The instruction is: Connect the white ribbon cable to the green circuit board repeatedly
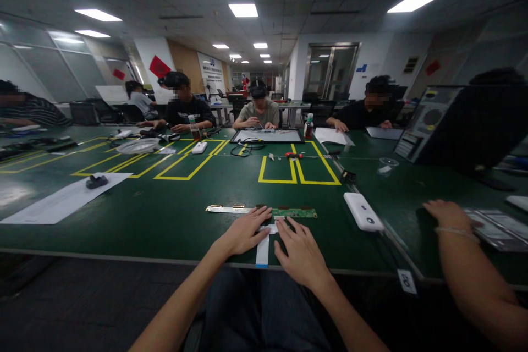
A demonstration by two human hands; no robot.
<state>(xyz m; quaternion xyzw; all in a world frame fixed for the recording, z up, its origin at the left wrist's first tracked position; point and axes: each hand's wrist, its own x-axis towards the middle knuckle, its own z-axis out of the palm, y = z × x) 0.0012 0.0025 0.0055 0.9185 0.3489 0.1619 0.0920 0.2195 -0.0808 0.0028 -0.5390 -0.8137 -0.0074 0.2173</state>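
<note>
Here, the person's left hand [243,231] lies palm-down near the table's near edge, fingers straight and reaching over the middle of a long, narrow circuit board [297,213], thumb held apart from them. The right hand [302,248] is spread open just to the right, its index fingertip at the white connector end of a flat ribbon cable [262,250]. Neither hand's fingers are closed in a grip; how firmly they press, one cannot tell. The board lies crosswise on the green table [173,236], its green part to the right, a pale strip to the left. The cable runs from the board toward the near edge, ending in a blue tip, between the two hands.

To the right sits a white power bank [363,212], and farther right another person's forearm [457,247]. Beyond the board, a red-handled screwdriver [294,155] lies across yellow tape outlines [319,182]; a white paper sheet [53,203] lies left.
</note>
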